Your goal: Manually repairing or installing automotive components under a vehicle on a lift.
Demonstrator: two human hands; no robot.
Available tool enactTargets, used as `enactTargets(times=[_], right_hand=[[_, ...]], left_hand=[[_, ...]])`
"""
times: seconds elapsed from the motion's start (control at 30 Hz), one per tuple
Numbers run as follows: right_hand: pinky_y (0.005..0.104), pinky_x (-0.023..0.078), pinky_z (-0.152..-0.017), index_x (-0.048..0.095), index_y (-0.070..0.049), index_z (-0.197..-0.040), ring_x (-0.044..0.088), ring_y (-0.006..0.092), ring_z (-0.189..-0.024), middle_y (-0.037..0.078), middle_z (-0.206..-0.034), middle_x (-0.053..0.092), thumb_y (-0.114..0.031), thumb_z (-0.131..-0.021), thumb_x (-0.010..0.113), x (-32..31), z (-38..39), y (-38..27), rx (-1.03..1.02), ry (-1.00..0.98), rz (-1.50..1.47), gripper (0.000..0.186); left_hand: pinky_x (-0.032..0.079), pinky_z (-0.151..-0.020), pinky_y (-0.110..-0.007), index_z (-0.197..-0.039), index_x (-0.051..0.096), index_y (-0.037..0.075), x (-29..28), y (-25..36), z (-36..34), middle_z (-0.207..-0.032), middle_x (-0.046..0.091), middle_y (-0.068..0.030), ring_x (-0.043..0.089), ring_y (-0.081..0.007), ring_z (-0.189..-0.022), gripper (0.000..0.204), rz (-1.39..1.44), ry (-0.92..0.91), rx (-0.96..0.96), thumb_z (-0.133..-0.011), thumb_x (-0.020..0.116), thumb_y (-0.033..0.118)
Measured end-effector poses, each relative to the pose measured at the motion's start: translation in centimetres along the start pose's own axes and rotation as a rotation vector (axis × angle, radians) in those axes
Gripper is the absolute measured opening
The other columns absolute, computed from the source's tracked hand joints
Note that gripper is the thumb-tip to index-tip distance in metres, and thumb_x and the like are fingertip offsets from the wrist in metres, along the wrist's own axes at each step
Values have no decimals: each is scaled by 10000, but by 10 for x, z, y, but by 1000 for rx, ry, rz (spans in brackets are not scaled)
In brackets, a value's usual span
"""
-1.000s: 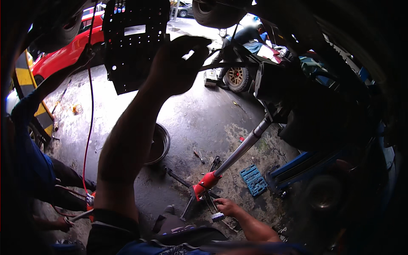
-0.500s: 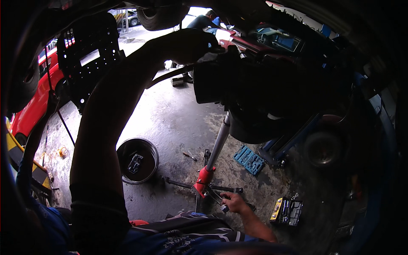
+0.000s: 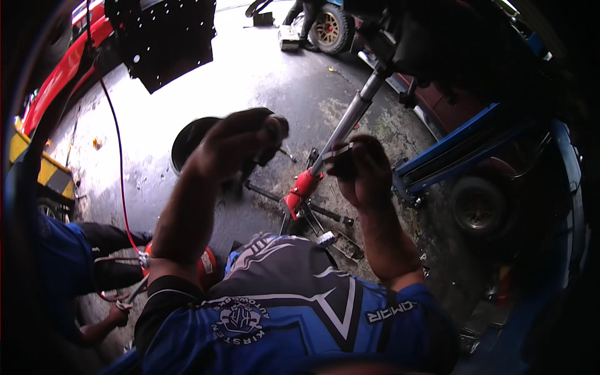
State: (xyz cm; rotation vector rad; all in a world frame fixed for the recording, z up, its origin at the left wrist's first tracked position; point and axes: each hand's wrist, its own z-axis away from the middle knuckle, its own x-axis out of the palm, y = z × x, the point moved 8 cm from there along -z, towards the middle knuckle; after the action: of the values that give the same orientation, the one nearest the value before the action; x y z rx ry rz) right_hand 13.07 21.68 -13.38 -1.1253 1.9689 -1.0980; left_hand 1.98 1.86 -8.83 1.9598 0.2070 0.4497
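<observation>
Just right of the red jack (image 3: 303, 187), right hand (image 3: 364, 172): raised, its fingers looked clamped on a flat pale-edged thing (image 3: 340, 152), which was up beside the jack's silver column (image 3: 355, 112).
Left hand (image 3: 244, 137): left of the jack and raised, its fingers curled; blur and shadow hid whether they gripped anything, so that could not be told.
Change: the right hand had left the pale-ended lever (image 3: 325, 239) at the jack's foot, and the left had come down from beside the dark assembly (image 3: 431, 50) above the jack.
Meaning: both hands now seemed busy with small handwork; neither appeared to steady or work the jack.
Black basin (image 3: 187, 139): left of the jack, partly behind the left arm.
Co-worker's hand (image 3: 117, 314): well left of the jack, at the end of a grey bar (image 3: 139, 290).
Perforated panel (image 3: 159, 44): hanging beyond the jack, to its left.
Blue lift arm (image 3: 447, 147): right of the jack.
Dark wheel (image 3: 478, 209): farther right of the jack, in shadow.
</observation>
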Motion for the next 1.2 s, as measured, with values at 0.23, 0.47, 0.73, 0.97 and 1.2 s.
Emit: enactTargets(times=[0.23, 0.47, 0.73, 0.97, 1.2], right_hand=[[379, 635, -690, 566, -45, -1108, 714, 284, -834, 189, -990, 685, -101, -965, 552, 67, -8, -24, 269, -160, -1018, 155], [341, 596, -598, 601, -56, -1060, 705, 251, -738, 155, -917, 695, -146, -970, 558, 72, 9, -17, 324, -130, -1062, 134], [363, 606, -596, 633, -60, -1053, 708, 254, -744, 146, -870, 699, -165, -974, 548, 61, 0, -14, 422, -123, -1118, 157], [362, 605, -588, 616, -58, -1059, 704, 246, -725, 135, -853, 697, -167, -981, 538, 51, -12, -25, 381, -101, -999, 155], [323, 568, -628, 535, -43, -1164, 670, 206, -688, 142, -858, 682, -127, -961, 578, 40, -36, -71, 47, -79, -619, 225]], left_hand=[[367, -536, -284, -908, 534, -7, 33, -37, 22, -750, 542, -90, 477, -142, -605, 297, 276, 64, 42, -987, 487, 274], [396, -593, -259, -965, 572, -9, 44, -45, 22, -806, 576, -63, 501, -119, -662, 299, 396, 30, 72, -981, 506, 282], [494, -627, -280, -1146, 548, -79, 54, -47, 14, -899, 621, -127, 604, -167, -727, 314, 587, -26, 4, -957, 541, 172], [518, -683, -281, -1213, 532, -87, 55, -39, -3, -931, 634, -112, 619, -147, -780, 367, 499, -213, 77, -915, 621, 108], [427, -592, -223, -1128, 549, -16, 38, -8, -33, -780, 569, 1, 508, -55, -683, 325, 21, 196, 185, -956, 611, 252]])
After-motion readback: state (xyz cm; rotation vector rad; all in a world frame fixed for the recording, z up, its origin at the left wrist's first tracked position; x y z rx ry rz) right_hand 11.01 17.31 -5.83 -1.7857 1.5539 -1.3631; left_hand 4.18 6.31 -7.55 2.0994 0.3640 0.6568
